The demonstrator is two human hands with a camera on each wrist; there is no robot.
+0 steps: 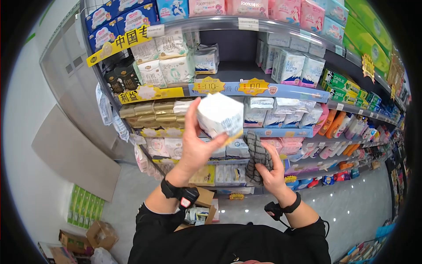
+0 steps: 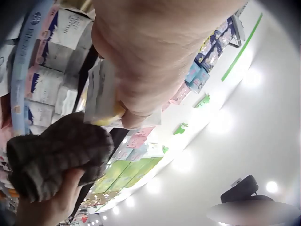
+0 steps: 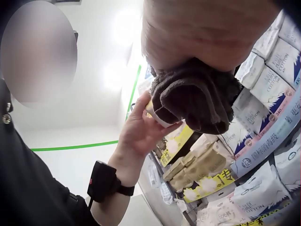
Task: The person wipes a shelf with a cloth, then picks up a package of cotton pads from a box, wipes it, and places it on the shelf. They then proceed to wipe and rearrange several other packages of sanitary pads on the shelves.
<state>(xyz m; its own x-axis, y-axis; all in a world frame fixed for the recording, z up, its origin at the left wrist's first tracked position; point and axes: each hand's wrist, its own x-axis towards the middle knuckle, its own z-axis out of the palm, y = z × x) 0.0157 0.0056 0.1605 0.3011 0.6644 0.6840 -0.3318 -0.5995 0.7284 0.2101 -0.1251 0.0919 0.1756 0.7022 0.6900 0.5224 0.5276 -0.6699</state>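
My left hand [image 1: 196,147] grips a white pack of pads [image 1: 221,115] with a yellow lower edge, raised in front of the shelves. Thumb and fingers lie on opposite sides of it. My right hand [image 1: 273,169] holds a dark grey checked cloth [image 1: 257,156], folded and bunched, just right of the pack. In the left wrist view the cloth [image 2: 61,150] is close beside the pack [image 2: 101,96]. The right wrist view shows the cloth [image 3: 193,96] overlapping part of the pack, with my left hand [image 3: 141,134] behind it.
Shelves of packaged pads fill the front, with white cotton packs [image 1: 290,67] on the upper right and organic packs [image 1: 171,70] on the left. Blue price strips [image 1: 290,91] edge the shelf. An opened cardboard box [image 1: 205,197] stands on the floor below. Toothpaste boxes [image 1: 345,81] sit farther right.
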